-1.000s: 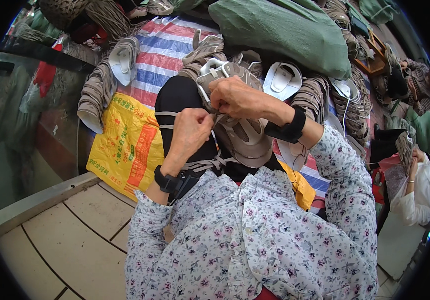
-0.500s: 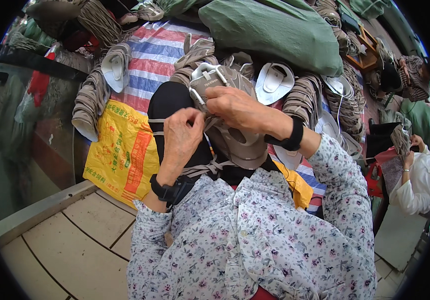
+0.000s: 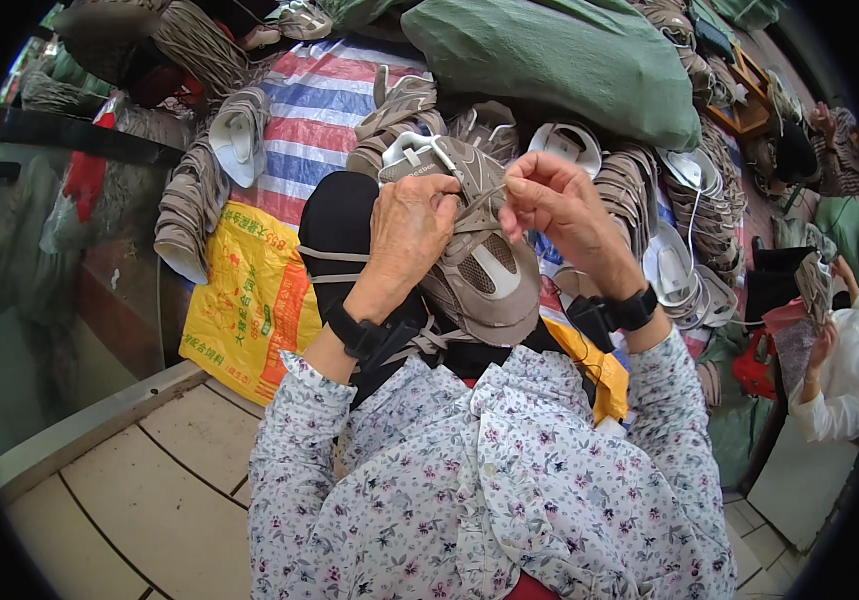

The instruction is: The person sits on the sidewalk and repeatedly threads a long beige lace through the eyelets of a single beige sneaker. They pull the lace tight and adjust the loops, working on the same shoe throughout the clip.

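Note:
A grey-beige sneaker upper (image 3: 488,285) with mesh panels lies over my lap, its toe toward me. My left hand (image 3: 412,228) is closed at the lacing edge, thumb and fingers pressed onto the upper. Just right of it, my right hand (image 3: 565,212) pinches a thin beige shoelace (image 3: 491,197) that runs taut from the eyelets. Part of the lace crosses the front of the upper. More grey laces (image 3: 335,255) lie across my black-clad leg, left of the upper. My left fingertips are partly hidden.
Stacks of similar uppers stand left (image 3: 188,215) and right (image 3: 628,200) on a striped plastic sheet (image 3: 312,110). A big green sack (image 3: 560,75) lies beyond. A yellow printed bag (image 3: 245,310) lies at left, beside a glass panel (image 3: 60,270). Another person (image 3: 835,350) works at far right.
My right hand has moved right and off the upper, drawing the lace out. My left hand has moved up and right onto the lacing edge, and more of the upper's front shows.

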Motion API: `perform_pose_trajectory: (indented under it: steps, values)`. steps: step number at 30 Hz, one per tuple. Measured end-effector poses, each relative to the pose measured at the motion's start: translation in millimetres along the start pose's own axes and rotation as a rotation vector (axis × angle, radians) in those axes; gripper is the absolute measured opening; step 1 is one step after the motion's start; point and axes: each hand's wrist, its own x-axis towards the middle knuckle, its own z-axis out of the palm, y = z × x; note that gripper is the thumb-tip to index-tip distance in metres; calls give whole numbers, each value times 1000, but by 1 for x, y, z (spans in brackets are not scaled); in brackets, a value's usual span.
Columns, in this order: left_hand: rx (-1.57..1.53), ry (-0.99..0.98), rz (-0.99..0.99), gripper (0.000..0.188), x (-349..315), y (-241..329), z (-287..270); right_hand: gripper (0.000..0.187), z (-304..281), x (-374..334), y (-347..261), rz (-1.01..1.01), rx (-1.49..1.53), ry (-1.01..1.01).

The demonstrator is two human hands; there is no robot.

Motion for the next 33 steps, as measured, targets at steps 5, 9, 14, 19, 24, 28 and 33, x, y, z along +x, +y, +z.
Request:
perform_pose_trajectory:
  steps: [5,9,14,19,24,28,33]
  values:
    - [160,-36,56,17,4,10,0,12,-6,14,45,-121,37,162]
    - [178,-61,97,12,6,9,2,4,10,21,63,-186,-141,217]
    - [94,-90,58,11,8,9,0,4,12,19,65,-165,-109,242]
    - [10,-146,-66,13,8,11,-6,5,2,16,51,-74,-18,253]
    - [116,-76,-17,12,5,9,-13,5,-13,16,38,-158,-145,286]
    - [428,3,61,9,-4,-3,-37,6,-41,25,25,-245,-248,333]
    - [684,177,-75,6,-34,-95,-140,9,-80,45,17,-307,-530,455]
